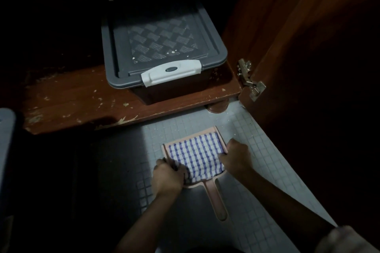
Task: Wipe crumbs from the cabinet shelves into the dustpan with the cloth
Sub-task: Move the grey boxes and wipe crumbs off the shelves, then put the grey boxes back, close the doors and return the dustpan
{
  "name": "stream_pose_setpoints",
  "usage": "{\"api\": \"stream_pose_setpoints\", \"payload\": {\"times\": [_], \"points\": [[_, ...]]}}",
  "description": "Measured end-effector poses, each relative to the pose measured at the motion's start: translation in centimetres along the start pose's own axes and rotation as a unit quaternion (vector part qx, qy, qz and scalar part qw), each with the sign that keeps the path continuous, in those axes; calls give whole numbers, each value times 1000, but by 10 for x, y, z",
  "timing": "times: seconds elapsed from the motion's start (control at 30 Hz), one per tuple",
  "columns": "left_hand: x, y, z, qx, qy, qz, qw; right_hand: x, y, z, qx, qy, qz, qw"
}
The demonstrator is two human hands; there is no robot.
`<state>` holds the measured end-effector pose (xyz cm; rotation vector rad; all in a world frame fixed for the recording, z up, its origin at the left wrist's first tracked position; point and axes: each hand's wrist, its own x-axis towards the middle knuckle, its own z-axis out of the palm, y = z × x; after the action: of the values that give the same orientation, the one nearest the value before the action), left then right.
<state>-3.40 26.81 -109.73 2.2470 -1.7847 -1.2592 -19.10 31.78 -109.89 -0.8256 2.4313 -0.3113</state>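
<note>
A pink dustpan (219, 201) lies on the grey tiled floor, handle toward me. A blue-and-white checked cloth (196, 155) lies spread over its pan. My left hand (167, 176) grips the cloth's near left corner at the pan's left rim. My right hand (236, 156) curls over the cloth's right edge at the right rim. Just beyond, the brown wooden cabinet shelf (82, 96) shows pale crumbs scattered on it.
A grey plastic box (164, 47) with a white latch stands on the shelf's right part, crumbs on its lid. The open cabinet door (298, 47) with a metal hinge (249, 80) stands at the right. The cabinet's back and left are dark.
</note>
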Motion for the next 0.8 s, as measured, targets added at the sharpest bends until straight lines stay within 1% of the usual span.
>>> {"api": "stream_pose_setpoints", "payload": {"times": [0.17,0.3,0.4,0.5,0.6,0.7,0.8], "points": [[10,8,-6,0,22,13,1000,9,-7,-4,28,-17,-16,999],[6,8,-17,31,17,9,999,3,-9,-6,13,-45,-11,999],[-2,10,-32,54,33,2,998,-11,-10,-17,-12,-74,-18,997],[-11,17,-48,54,41,7,998,-22,-12,-33,-26,-80,-34,996],[-30,27,-75,46,27,19,998,-44,-26,-67,-25,-77,-90,993],[-51,39,-112,22,30,41,998,-72,-55,-119,36,-71,-137,987],[-72,45,-152,-9,49,83,995,-102,-96,-176,17,-84,-195,977]]}}
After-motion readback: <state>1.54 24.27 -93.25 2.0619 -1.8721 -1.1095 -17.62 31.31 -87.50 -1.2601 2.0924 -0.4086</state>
